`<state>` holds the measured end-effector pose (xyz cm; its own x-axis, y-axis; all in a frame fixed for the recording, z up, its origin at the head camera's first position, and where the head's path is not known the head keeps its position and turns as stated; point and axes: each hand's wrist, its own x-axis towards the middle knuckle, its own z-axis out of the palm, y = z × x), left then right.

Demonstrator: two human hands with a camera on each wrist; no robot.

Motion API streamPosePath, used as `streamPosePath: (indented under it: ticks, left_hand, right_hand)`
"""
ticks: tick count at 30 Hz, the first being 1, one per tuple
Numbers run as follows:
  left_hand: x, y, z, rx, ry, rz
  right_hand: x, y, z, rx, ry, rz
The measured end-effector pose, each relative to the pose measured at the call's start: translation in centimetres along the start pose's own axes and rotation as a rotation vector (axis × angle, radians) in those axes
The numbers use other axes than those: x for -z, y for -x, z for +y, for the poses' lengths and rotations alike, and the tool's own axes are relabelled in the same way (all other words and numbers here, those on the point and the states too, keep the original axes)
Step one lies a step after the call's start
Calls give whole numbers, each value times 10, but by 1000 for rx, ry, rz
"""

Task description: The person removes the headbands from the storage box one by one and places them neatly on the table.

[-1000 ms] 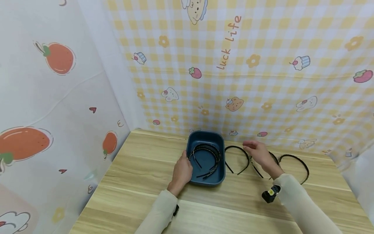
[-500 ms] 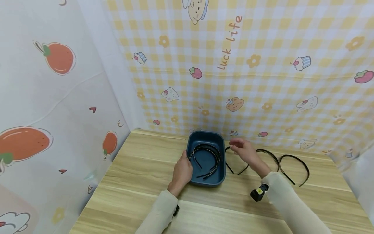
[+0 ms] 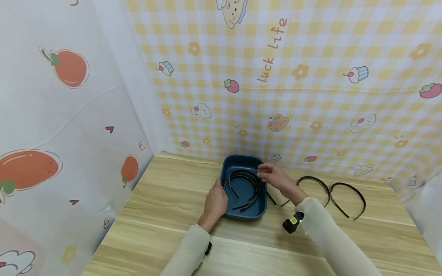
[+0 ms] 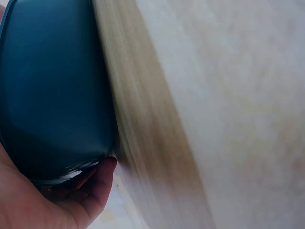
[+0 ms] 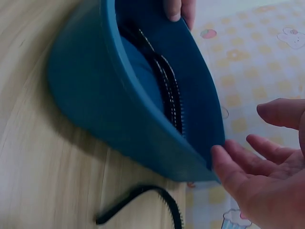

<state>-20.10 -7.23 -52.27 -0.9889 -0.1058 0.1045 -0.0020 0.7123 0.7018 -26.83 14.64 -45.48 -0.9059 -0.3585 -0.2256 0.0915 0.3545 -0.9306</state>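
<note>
A dark blue plastic bin (image 3: 243, 216) stands on the table, with several black headbands (image 3: 254, 184) lying inside. My left hand (image 3: 215, 200) grips its left wall, thumb at the rim and fingers along the outside in the left wrist view. At the bin's far right rim is my right hand (image 3: 274, 178); its fingers are spread and hold nothing. In the right wrist view, the fingertips (image 5: 219, 155) are at the rim, where contact is hard to judge. Below them lies one black headband (image 5: 162, 191), which the right hand partly hides in the head view.
Farther right, a toothed black headband (image 3: 315, 179) and another black headband (image 3: 360, 197) lie side by side on the wood-grain table (image 3: 165, 191). A yellow checked cloth (image 3: 259, 103) hangs behind the table, and a white printed cloth (image 3: 93, 126) hangs at the left.
My right hand has moved left from above the headbands to the bin's right rim, uncovering the toothed headband. My left hand and the bin have stayed in place.
</note>
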Motion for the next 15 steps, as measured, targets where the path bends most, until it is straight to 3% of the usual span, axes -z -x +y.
streamPosePath:
  ticks: [7,15]
  left_hand:
    - [-1,0,0,-16,-8,15]
    - [-2,-1,-1,9,-9,17]
  right_hand:
    - [-15,-4,-7,-74,127,-13]
    - [-35,-17,-14,-173,168,25]
